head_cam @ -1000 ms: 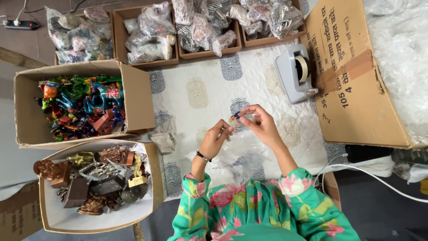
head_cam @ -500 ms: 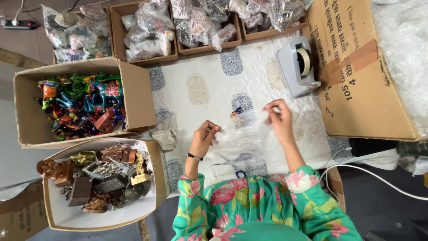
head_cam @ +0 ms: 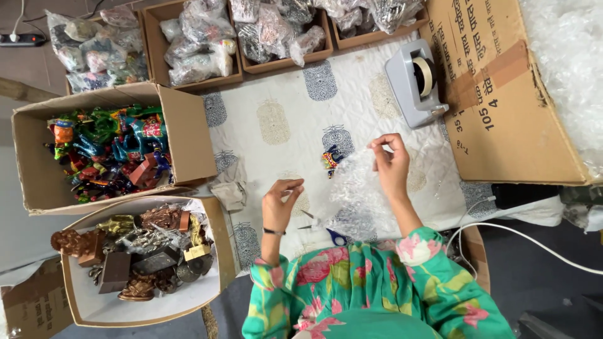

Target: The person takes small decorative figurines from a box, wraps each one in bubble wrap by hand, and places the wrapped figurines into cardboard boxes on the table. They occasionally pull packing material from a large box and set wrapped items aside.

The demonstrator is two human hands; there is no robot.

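Bubble wrap (head_cam: 358,194), a clear sheet, is spread over the white patterned cloth (head_cam: 282,119) in front of the person, and its upper edge is pinched between the closed fingertips of the right hand (head_cam: 391,164). At the left edge of the sheet a small colourful figurine (head_cam: 331,158) is seen on the cloth; whether it is already under the wrap cannot be told. The left hand (head_cam: 279,204) is held above the cloth just beside the sheet, with thumb and fingers brought together, but whether something is gripped between them cannot be told. Near the lower edge of the sheet, scissors with blue handles (head_cam: 323,229) are laid on the cloth. A grey tape dispenser (head_cam: 416,81) is placed above the right hand, beside a large flat cardboard box (head_cam: 509,100). On the left, an open box of painted colourful figures (head_cam: 110,150) and, below it, an open box of metal and brown figurines (head_cam: 135,254) are seen. Along the top, cardboard trays with wrapped packets (head_cam: 201,44) are arranged.
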